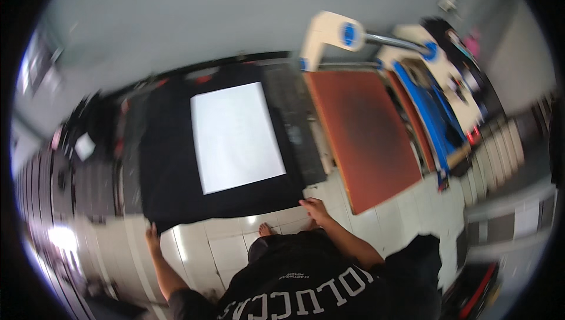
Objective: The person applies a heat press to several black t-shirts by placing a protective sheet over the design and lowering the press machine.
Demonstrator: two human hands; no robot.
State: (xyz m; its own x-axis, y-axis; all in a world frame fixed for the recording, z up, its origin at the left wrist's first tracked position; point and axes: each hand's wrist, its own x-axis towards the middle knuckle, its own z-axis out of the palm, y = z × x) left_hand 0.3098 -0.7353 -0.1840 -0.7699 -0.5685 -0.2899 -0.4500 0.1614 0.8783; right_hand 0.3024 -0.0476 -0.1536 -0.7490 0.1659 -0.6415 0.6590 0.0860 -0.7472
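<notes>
A black shirt (170, 161) is spread out in front of me on a dark table surface (288, 102), its neck end away from me. On top of it lies a blank white rectangular sheet (238, 137), slightly tilted. At the near left corner of the hem, my left hand (152, 236) is closed on the black cloth. My right hand (316, 210) pinches the hem's near right corner. The fabric between both hands hangs a little past the table's near edge. Blur hides the exact finger positions.
Right of the shirt stands a heat press with an orange-brown pad (368, 132), a cream arm (332, 32) and a blue-edged part (424, 114). Dark folded cloth (91, 126) is piled at the left. A grey wall (235, 14) rises behind; pale tiles (229, 246) cover the floor.
</notes>
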